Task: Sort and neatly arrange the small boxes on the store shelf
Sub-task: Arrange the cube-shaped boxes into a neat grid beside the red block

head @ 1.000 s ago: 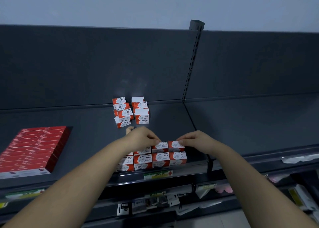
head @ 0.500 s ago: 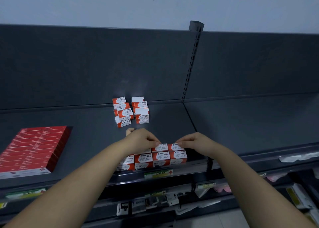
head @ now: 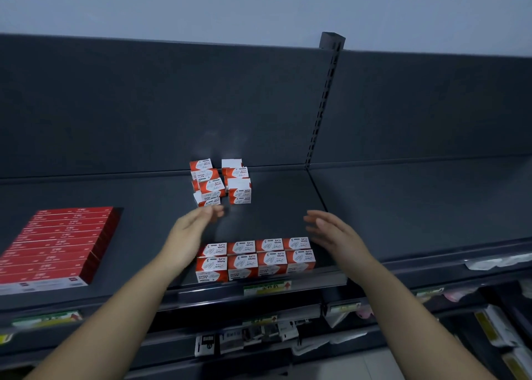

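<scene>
Hovers left hand (head: 191, 231) and right hand (head: 332, 231) over the shelf (head: 144, 204), fingers (head: 312, 216) loosely spread and holding nothing (left blurred). Faces a tidy block of small boxes (head: 254, 258) at the front edge, a looser stack (head: 221, 182) behind.

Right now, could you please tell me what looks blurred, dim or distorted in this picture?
Head view: dim, bluish light; left hand and right hand smeared by motion at the fingertips; front boxes sharp; shelf lines bow from the wide lens.
</scene>
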`<state>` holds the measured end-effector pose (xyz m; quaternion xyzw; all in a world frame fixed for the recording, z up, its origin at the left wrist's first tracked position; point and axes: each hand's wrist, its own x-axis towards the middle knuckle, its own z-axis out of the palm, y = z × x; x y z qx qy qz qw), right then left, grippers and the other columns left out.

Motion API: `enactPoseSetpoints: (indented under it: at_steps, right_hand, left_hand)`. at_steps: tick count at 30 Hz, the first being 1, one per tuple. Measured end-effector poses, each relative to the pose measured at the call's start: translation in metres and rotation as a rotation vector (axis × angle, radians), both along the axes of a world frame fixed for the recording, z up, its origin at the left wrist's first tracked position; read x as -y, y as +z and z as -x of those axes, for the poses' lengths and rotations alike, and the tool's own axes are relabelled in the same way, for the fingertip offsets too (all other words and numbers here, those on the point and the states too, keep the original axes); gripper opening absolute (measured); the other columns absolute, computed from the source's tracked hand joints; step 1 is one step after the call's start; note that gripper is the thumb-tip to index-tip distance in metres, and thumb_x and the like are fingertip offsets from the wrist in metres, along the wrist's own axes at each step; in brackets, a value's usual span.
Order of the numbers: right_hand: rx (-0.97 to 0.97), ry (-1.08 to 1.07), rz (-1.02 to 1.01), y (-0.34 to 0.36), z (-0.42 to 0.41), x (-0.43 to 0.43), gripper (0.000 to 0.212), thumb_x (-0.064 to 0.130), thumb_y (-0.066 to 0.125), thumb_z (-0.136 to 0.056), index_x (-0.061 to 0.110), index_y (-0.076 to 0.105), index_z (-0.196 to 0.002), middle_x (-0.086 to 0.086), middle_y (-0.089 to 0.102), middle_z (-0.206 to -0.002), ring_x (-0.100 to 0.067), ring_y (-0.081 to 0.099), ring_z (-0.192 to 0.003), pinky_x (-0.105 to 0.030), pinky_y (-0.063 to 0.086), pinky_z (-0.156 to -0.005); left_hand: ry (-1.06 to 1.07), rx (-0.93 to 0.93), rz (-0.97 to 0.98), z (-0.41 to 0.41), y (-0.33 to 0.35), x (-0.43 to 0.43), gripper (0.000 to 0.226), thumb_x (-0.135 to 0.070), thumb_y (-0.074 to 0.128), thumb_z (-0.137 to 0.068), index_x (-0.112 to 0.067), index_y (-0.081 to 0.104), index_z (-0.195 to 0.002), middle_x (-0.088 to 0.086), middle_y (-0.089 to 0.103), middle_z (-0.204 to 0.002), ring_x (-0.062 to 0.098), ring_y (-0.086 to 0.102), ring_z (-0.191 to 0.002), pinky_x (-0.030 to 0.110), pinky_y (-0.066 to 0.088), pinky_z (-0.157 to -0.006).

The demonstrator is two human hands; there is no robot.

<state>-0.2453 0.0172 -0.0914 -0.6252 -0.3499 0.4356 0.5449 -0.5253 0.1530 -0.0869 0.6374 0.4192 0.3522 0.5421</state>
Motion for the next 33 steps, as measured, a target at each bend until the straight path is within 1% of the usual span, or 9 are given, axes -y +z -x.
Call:
enactPoseSetpoints:
  at_steps: [3, 6, 10, 14, 18, 25, 29, 31, 33]
  right_hand:
    - [-0.044, -0.053, -0.02, -0.003, 0.014, -0.004, 0.026, 0.027, 0.047, -0.103, 0.027, 0.066, -0.12, 0.007, 0.067, -0.127, -0.01, 0.058, -0.123, -0.036, 0.043, -0.109]
    - [-0.055, -0.038, 0.003, -0.002, 0.026, -0.011, 0.03, 0.037, 0.039, -0.105, 0.031, 0.061, -0.126, 0.013, 0.061, -0.134, -0.006, 0.052, -0.129, -0.033, 0.037, -0.112]
    - [-0.033, -0.036, 0.08, -0.001, 0.039, -0.017, 0.045, 0.051, 0.034, -0.102, 0.032, 0.049, -0.141, 0.016, 0.053, -0.14, -0.006, 0.048, -0.132, -0.03, 0.039, -0.103]
    - [0.091, 0.026, 0.127, 0.002, 0.044, -0.015, 0.056, 0.06, 0.027, -0.098, 0.033, 0.044, -0.145, 0.017, 0.051, -0.144, -0.001, 0.045, -0.132, -0.035, 0.03, -0.116]
    - [0.215, 0.15, 0.173, 0.002, 0.047, -0.011, 0.07, 0.075, 0.026, -0.088, 0.042, 0.034, -0.149, 0.024, 0.045, -0.146, 0.001, 0.039, -0.137, -0.036, 0.026, -0.118]
    - [0.24, 0.186, 0.187, 0.011, 0.048, -0.009, 0.057, 0.068, 0.031, -0.09, 0.045, 0.044, -0.14, 0.026, 0.058, -0.131, 0.002, 0.047, -0.128, -0.03, 0.035, -0.105]
    - [0.191, 0.147, 0.172, 0.012, 0.038, -0.014, 0.035, 0.052, 0.042, -0.099, 0.041, 0.058, -0.128, 0.021, 0.067, -0.121, 0.003, 0.058, -0.117, -0.032, 0.045, -0.103]
    - [0.185, 0.131, 0.173, 0.013, 0.033, -0.02, 0.027, 0.044, 0.048, -0.101, 0.039, 0.061, -0.124, 0.019, 0.069, -0.119, -0.001, 0.061, -0.116, -0.034, 0.047, -0.102]
    - [0.208, 0.121, 0.173, 0.016, 0.029, -0.031, 0.023, 0.036, 0.053, -0.1, 0.036, 0.065, -0.119, 0.015, 0.07, -0.117, -0.006, 0.064, -0.113, -0.036, 0.048, -0.102]
  left_hand:
    - [0.008, 0.19, 0.179, 0.012, -0.01, 0.014, 0.048, -0.056, 0.038, -0.097, -0.024, 0.062, -0.124, -0.006, 0.066, -0.125, 0.01, 0.056, -0.122, 0.038, 0.03, -0.116]
    - [-0.036, 0.21, 0.232, 0.013, -0.019, 0.021, 0.068, -0.068, 0.028, -0.088, -0.025, 0.054, -0.133, -0.009, 0.059, -0.135, 0.006, 0.049, -0.13, 0.036, 0.023, -0.118]
    - [-0.062, 0.261, 0.274, 0.007, -0.016, 0.026, 0.069, -0.067, 0.015, -0.093, -0.028, 0.044, -0.142, -0.013, 0.051, -0.143, 0.003, 0.038, -0.137, 0.035, 0.018, -0.119]
    - [-0.067, 0.292, 0.346, 0.003, -0.013, 0.029, 0.072, -0.068, 0.015, -0.089, -0.031, 0.038, -0.146, -0.017, 0.042, -0.149, 0.006, 0.025, -0.144, 0.044, 0.015, -0.121]
    - [-0.074, 0.235, 0.3, 0.003, -0.018, 0.029, 0.074, -0.075, 0.016, -0.089, -0.033, 0.038, -0.146, -0.02, 0.042, -0.148, 0.002, 0.027, -0.142, 0.044, 0.013, -0.122]
    - [-0.095, 0.19, 0.283, 0.002, -0.014, 0.026, 0.071, -0.07, 0.014, -0.091, -0.03, 0.041, -0.143, -0.015, 0.043, -0.148, 0.002, 0.035, -0.138, 0.037, 0.017, -0.12]
    - [-0.111, 0.2, 0.335, 0.012, -0.01, 0.008, 0.069, -0.066, 0.022, -0.089, -0.023, 0.054, -0.133, -0.008, 0.056, -0.137, 0.008, 0.051, -0.127, 0.033, 0.034, -0.106]
    - [-0.1, 0.213, 0.341, 0.018, -0.004, -0.002, 0.06, -0.058, 0.03, -0.091, -0.02, 0.058, -0.129, -0.007, 0.062, -0.13, 0.011, 0.056, -0.121, 0.032, 0.042, -0.097]
    - [-0.033, 0.17, 0.264, 0.022, 0.005, -0.012, 0.037, -0.04, 0.044, -0.097, -0.019, 0.063, -0.121, -0.006, 0.067, -0.121, 0.012, 0.061, -0.114, 0.031, 0.046, -0.094]
